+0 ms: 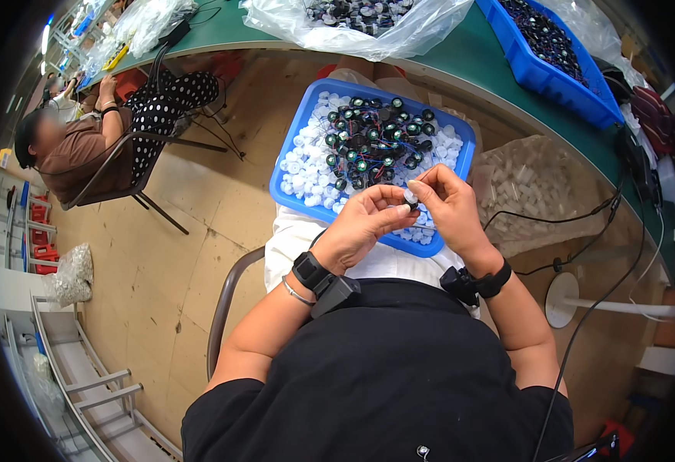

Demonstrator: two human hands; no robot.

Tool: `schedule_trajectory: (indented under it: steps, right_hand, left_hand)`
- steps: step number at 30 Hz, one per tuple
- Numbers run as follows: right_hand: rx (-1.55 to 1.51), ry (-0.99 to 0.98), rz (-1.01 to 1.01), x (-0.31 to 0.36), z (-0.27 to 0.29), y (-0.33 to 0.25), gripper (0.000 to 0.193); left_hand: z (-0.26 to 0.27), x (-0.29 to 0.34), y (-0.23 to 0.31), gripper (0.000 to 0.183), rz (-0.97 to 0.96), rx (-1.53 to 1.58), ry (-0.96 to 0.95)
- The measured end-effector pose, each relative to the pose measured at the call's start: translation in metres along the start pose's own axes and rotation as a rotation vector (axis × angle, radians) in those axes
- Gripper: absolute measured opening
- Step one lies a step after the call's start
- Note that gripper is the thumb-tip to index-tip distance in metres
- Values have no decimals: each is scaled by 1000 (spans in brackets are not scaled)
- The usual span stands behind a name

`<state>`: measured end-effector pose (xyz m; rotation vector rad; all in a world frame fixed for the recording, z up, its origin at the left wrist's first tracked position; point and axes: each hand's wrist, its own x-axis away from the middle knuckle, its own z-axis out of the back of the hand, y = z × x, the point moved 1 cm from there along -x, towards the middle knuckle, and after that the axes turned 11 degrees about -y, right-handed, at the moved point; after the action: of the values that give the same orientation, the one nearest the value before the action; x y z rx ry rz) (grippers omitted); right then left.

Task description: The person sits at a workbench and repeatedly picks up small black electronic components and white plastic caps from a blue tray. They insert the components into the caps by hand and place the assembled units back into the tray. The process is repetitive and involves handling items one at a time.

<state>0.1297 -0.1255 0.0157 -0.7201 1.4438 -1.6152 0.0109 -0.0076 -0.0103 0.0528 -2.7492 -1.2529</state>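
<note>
Close together over the near edge of a blue tray (470, 148), both my hands are at work. My left hand (359, 225) pinches a small black round part with a white cap (410, 198) between thumb and fingers. The fingertips of my right hand (454, 212) close on the same piece from the other side, partly hiding it. The tray rests on my lap, filled with small white plastic caps (300, 175). A heap of black round parts with thin red and blue wires (370, 142) lies on top of them.
Beyond the tray runs a green table (460, 61) bearing an open plastic bag (276, 21) of dark parts and a blue bin (534, 81) of wired pieces. A bag of white pieces (537, 185) and black cables are at right. A seated person (83, 154) is at left.
</note>
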Motion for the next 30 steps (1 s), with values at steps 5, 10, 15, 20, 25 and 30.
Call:
schedule_trajectory:
  steps: [5,10,15,20,25,30]
  right_hand:
    - [318,88,292,2,-4,-3,12]
    - [524,95,553,1,-2,2,11]
    - [234,76,292,2,-10,0,12]
    - [-381,-109,-67,-5,-4,9,16]
    - [-520,-190,-244,-4,2,14,19]
    - [-601,-216,-269,-4,2,18,18]
  left_hand:
    - [2,1,1,26,80,265,-68]
    - [0,3,2,27,15,211,-89]
    - [-10,6,4,28,-96,-134,39]
    - [-12,5,7,29,-161,-320,66]
    - [-11,4,5,28,-200,-443,96]
    - [-12,4,6,30,-239,-453,86]
